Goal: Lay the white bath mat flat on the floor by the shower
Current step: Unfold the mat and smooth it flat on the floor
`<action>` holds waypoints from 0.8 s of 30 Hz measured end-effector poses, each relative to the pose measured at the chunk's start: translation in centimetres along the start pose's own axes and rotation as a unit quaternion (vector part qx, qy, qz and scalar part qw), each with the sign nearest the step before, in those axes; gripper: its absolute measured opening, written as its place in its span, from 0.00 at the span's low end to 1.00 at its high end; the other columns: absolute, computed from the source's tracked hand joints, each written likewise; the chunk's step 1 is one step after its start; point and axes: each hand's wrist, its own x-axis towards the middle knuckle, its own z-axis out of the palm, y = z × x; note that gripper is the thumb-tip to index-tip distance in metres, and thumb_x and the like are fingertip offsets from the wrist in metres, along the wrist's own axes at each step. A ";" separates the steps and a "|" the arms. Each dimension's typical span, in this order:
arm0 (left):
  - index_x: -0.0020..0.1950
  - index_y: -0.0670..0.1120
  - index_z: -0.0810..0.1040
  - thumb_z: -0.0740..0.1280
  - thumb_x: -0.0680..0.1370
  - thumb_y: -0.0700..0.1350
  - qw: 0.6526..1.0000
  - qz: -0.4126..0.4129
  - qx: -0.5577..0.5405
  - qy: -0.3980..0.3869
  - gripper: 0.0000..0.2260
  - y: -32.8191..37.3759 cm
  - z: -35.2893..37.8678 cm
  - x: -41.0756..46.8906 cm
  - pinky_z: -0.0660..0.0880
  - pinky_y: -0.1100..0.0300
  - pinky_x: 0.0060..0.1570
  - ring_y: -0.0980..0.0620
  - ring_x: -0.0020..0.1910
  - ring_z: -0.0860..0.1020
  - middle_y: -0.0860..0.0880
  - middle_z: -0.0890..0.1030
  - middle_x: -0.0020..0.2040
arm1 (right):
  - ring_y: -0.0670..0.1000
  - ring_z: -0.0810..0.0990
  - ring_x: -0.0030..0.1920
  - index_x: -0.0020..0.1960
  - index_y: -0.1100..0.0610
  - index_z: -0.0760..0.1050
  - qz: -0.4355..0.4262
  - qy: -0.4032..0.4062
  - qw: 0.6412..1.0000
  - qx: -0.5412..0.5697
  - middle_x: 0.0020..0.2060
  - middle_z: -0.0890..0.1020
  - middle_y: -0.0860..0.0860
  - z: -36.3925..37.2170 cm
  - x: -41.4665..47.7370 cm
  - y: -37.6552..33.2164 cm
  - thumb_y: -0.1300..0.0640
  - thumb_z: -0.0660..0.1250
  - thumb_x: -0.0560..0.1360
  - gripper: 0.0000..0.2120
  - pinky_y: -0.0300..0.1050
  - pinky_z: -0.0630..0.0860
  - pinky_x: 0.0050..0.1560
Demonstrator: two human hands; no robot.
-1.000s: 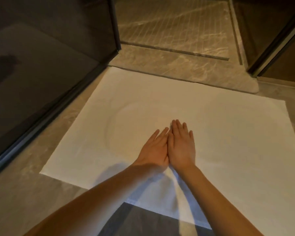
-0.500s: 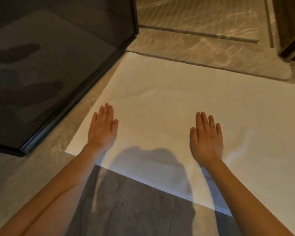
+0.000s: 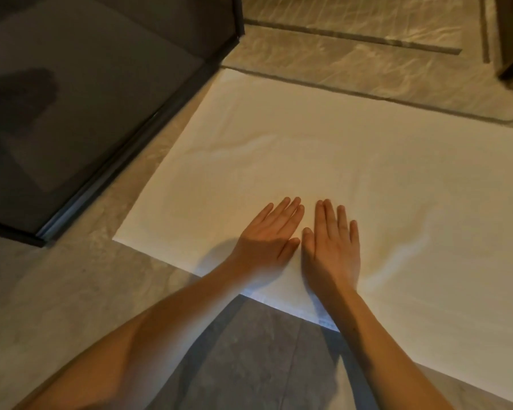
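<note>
On the stone floor (image 3: 71,291) beside the shower's glass panel (image 3: 80,99), white bath mat (image 3: 353,161) lay spread, left hand (image 3: 268,241) and right hand (image 3: 332,247) rested palm-down side by side near its front edge, fingers extended, close together, gripping nothing.

One white bath mat (image 3: 323,161) lies spread on the floor (image 3: 57,291), its far edge along the shower sill and its left edge running beside the dark frame

Two hands rest palm down on the mat near its near edge: one left hand (image 3: 268,241) and one right hand (image 3: 332,247), thumbs almost touching, fingers stretched out flat. Two bare forearms reach in from the bottom of the view

One dark glass shower panel (image 3: 86,84) stands at the upper left, with one black frame post at its corner

One long drain slot (image 3: 353,37) crosses the shower floor at the top

One shadow patch falls on the floor between the forearms
</note>
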 end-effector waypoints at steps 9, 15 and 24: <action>0.79 0.53 0.37 0.41 0.83 0.59 0.994 -0.106 0.023 -0.007 0.27 -8.1 -1.3 -3.3 0.43 0.54 0.76 0.58 0.76 0.38 0.54 0.40 0.79 | 0.49 0.40 0.78 0.80 0.52 0.41 -0.004 0.004 1.000 0.011 0.79 0.45 0.48 -0.4 -0.5 -0.2 0.45 0.39 0.80 0.30 0.50 0.39 0.77; 0.79 0.49 0.43 0.39 0.82 0.60 0.970 -0.241 0.034 0.011 0.28 -16.1 -3.3 -8.1 0.42 0.55 0.75 0.57 0.77 0.39 0.51 0.44 0.80 | 0.48 0.40 0.78 0.80 0.52 0.43 -0.009 0.015 0.999 0.028 0.79 0.46 0.48 -0.5 -0.6 -0.4 0.46 0.40 0.80 0.29 0.49 0.39 0.77; 0.79 0.48 0.42 0.42 0.80 0.55 0.997 -0.067 0.022 -0.019 0.28 -3.3 -2.0 -2.1 0.33 0.57 0.73 0.53 0.77 0.41 0.51 0.42 0.79 | 0.51 0.44 0.79 0.80 0.55 0.47 -0.015 0.007 1.000 0.025 0.79 0.50 0.49 -0.6 -0.6 -0.2 0.47 0.41 0.81 0.29 0.51 0.41 0.78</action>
